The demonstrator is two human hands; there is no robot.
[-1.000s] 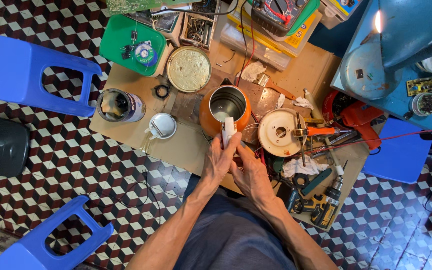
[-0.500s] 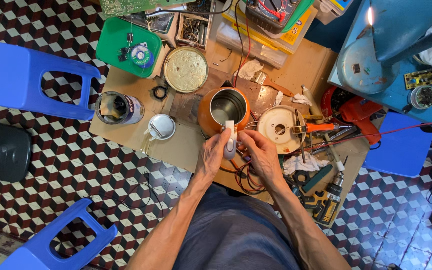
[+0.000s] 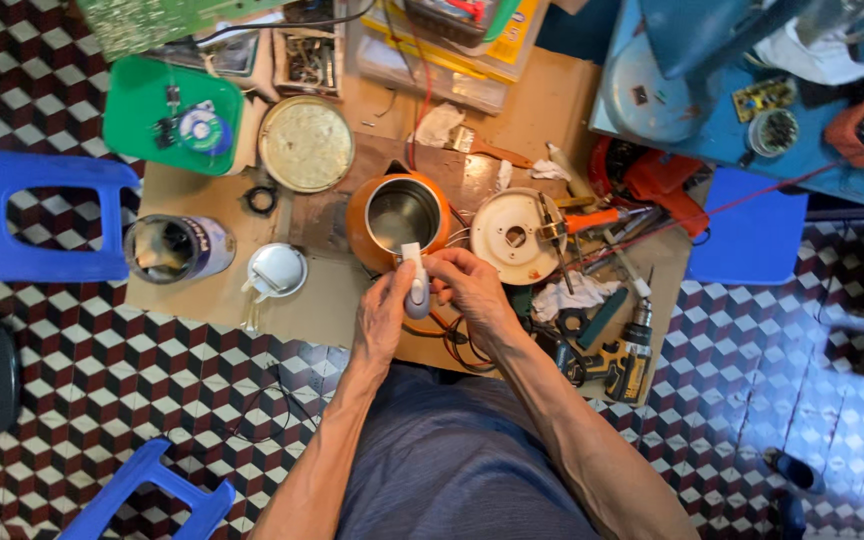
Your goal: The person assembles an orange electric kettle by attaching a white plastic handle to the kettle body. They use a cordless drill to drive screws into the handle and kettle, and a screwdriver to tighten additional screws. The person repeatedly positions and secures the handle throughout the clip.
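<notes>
From the head view, the left hand and right hand together pinch a white-and-grey kettle handle, fingers closed around it. It sits just beside the orange kettle on the cardboard-covered table, with a round white base plate nearby.

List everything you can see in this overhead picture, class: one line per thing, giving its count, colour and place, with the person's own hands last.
kettle body: one, orange with a steel inside, centre of the board.
handle piece: one, white and grey, held at the kettle's near edge.
round base plate: one, cream, right of the kettle.
round metal lid: one, brass-coloured, behind the kettle to the left.
green tray: one, far left corner.
tin can: one, dark, left edge, lying on its side.
small white cap: one, right of the can.
cordless drill: one, black and yellow, near right corner.
blue stools: at least two, on the chequered floor at left.
left hand: on the handle piece.
right hand: on the handle piece.
</notes>
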